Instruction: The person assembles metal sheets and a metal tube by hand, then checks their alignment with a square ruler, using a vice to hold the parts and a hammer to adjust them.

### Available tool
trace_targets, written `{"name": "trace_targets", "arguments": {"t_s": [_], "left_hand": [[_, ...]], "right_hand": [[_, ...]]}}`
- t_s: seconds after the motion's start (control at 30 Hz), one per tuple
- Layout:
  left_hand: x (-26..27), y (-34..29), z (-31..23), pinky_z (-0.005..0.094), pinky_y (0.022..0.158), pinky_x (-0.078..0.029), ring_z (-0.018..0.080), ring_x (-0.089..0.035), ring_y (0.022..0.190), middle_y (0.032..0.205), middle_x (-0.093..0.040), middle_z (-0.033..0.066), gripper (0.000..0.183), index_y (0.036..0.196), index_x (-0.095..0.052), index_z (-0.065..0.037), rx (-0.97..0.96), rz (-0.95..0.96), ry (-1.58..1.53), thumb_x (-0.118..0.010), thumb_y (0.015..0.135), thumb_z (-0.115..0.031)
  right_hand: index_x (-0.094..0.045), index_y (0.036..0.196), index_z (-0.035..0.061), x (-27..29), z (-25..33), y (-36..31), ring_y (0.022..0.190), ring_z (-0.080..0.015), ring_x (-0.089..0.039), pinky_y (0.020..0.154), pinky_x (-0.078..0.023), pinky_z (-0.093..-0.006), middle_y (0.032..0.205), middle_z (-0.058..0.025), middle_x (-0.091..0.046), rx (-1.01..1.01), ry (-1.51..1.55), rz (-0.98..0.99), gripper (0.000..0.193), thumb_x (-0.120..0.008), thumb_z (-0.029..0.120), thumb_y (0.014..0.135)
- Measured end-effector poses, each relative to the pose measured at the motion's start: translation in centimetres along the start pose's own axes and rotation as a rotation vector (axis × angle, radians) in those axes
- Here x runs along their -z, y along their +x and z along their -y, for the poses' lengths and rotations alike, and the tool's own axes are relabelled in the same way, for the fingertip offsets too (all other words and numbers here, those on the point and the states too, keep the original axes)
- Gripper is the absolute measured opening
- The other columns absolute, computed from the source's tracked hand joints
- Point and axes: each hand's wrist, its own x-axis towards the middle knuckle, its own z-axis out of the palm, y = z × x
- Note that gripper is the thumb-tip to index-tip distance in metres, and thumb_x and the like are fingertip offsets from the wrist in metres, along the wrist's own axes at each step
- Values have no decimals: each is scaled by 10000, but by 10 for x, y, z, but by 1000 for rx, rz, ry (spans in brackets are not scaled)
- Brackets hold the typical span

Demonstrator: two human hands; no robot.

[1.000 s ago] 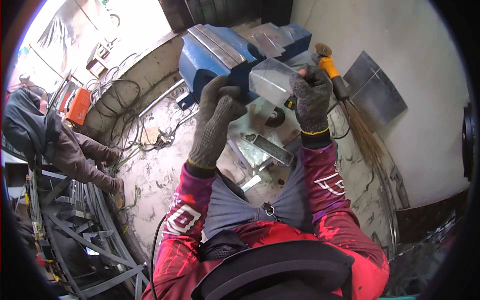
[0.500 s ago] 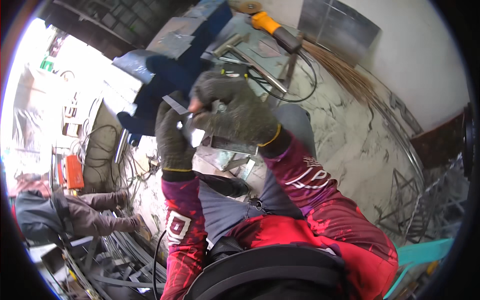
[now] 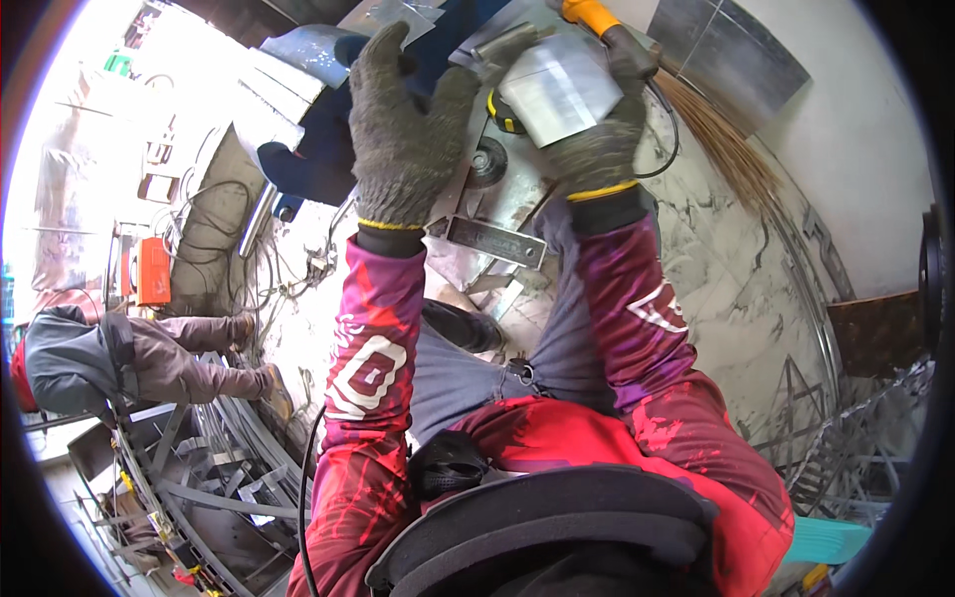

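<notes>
Both my hands wear dark grey knit gloves with yellow cuffs. My left hand [image 3: 403, 139] is raised with thumb and fingers spread, holding nothing, beside a dark blue metal piece [image 3: 308, 164]. A thin, shiny metal plate [image 3: 562, 88] rests in my right hand [image 3: 602, 154], which grips it along its right side. The plate is blurred by motion and covers part of that hand. Left of the plate, a black and yellow tape measure [image 3: 505, 111] lies on the work surface. Nearer me are a dark round disc [image 3: 487, 162] and a flat metal bar with holes [image 3: 495, 243].
A yellow angle grinder [image 3: 594, 18] lies at the far side, its cord curving right. A straw broom [image 3: 721, 139] leans near the wall. Another person [image 3: 149, 363] is bent over at the left, near metal strips [image 3: 234, 478] and a red-orange box [image 3: 153, 271].
My hands have moved apart and away from me. The metal piece held between them is now in my right hand alone, and my left hand has opened.
</notes>
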Motion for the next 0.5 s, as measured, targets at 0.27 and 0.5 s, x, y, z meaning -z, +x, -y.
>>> {"name": "trace_targets", "arguments": {"t_s": [0.27, 0.5], "left_hand": [[14, -59, 70, 334, 762, -536, 188, -659, 852, 1001, -664, 122, 330, 1190, -629, -9, 329, 302, -217, -686, 888, -129], [0, -55, 14, 386, 818, -535, 277, -655, 957, 1085, -629, 143, 317, 1169, -642, -30, -17, 296, -246, -690, 868, -116]], "right_hand": [[-564, 1293, -20, -3, 77, 9, 1160, -355, -627, 1037, -486, -542, 1229, -201, -652, 90, 143, -528, 534, -461, 375, 949], [-615, 1173, -36, 15, 35, 9, 931, -283, -699, 858, -581, -475, 979, -166, -694, -127, 135, -26, 389, -620, 273, 936]]}}
